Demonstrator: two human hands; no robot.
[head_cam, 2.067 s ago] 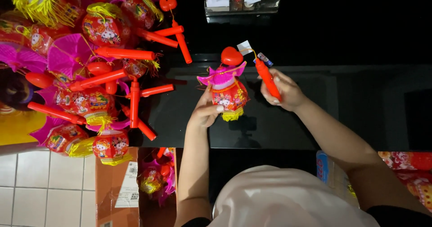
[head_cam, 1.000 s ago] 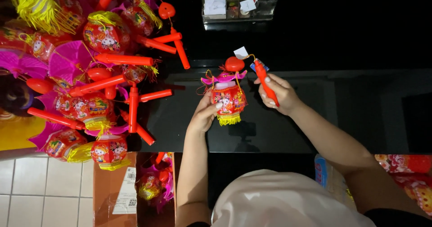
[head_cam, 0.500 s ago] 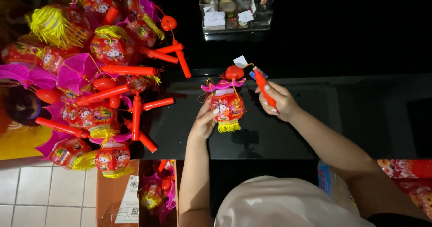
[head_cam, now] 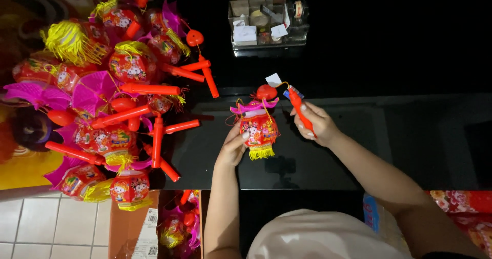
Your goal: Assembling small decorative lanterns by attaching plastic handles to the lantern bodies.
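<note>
Lowered slightly, lantern [head_cam: 259, 129] stays pinched by left hand [head_cam: 233, 147]; right hand [head_cam: 313, 121] grips handle [head_cam: 299, 108] over bare tabletop [head_cam: 328, 164].

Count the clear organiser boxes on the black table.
1. A single clear organiser box stands at the far edge of the black table, beyond the lantern that the left hand steadies. More may be hidden in the dark.

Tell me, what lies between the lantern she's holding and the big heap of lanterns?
In the head view, only bare dark tabletop separates the held lantern from the lantern heap.
</note>
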